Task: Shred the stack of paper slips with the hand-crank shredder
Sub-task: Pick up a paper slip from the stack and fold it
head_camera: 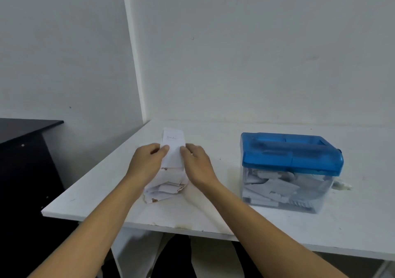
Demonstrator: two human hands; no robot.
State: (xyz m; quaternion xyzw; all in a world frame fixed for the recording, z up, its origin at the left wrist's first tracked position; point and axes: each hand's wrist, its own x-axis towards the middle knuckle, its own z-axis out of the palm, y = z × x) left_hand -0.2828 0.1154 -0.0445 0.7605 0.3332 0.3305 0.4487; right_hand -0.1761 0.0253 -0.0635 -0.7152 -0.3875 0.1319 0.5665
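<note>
Head view: left hand [147, 160] and right hand [196, 162] pinch one paper slip [173, 149] by side edges, long axis pointing away, above stack of slips [165, 187] on white table [102, 194]. Hand-crank shredder [290, 171] stands well right; right hand nearer.

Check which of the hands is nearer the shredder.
Right. The right hand pinches the slip at its right edge, apart from the shredder; the left hand pinches the far edge.
</note>
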